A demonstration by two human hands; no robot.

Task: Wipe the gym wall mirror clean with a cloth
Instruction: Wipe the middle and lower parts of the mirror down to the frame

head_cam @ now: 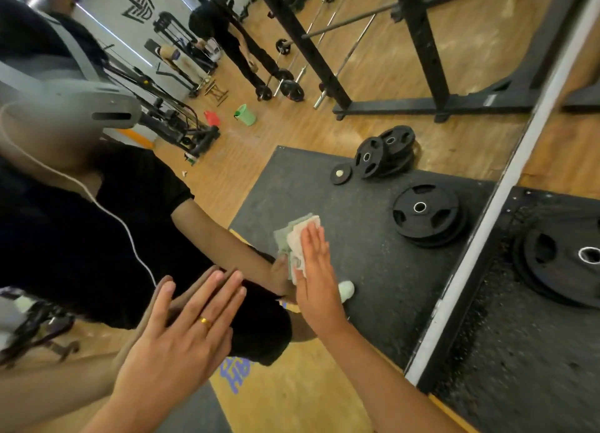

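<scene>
Straight to the right grip (316,280): flat, fingers straight and held together, pinching nothing, simply pressing the cloth (297,234) against the mirror (373,286). Pale and folded, lying under palm and fingers, poking out past the fingertips and to their left, long axis running with the fingers. Down to the left, the left grip (181,332): also flat on the glass, fingers straight and slightly fanned, ring (205,322) showing, holding nothing, well apart from the cloth. Clearly the right one for the wiping, already on top of it, with the left as a brace only, by the look of it. Beyond, more glass toward the white frame strip (506,185), reflected weight plates (425,213) between. Probably mid-wipe, a sweep across likely next
</scene>
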